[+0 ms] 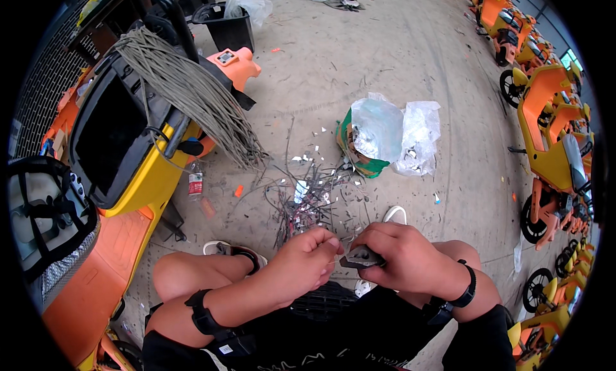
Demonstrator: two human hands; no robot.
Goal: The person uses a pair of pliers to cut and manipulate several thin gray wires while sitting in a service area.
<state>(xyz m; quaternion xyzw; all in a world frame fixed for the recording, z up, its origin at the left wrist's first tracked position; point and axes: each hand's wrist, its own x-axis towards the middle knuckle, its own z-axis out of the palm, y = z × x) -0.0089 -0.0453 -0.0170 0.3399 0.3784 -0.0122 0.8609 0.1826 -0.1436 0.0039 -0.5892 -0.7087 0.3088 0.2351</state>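
My left hand [308, 259] is closed in a pinch above my lap, thumb against the fingers. A thin pale strand seems to run from its fingertips toward my other hand, too fine to make out. My right hand [404, 255] wraps round a small dark grey angular piece [362, 256], whose flat pointed end faces my left hand. The two hands are close together but apart. Just beyond them on the floor lies a tangled heap of wire scraps [305, 204], dark and reddish, mixed with white bits.
Past the heap stands an opened green sack with a pale liner [375, 130], clear plastic [419, 137] beside it. At left, a bundle of grey cables [186, 92] drapes over a yellow-orange scooter [151, 172]. A plastic bottle [195, 184] lies nearby. Orange scooters [545, 134] line the right; a black bin [228, 31] stands farther back.
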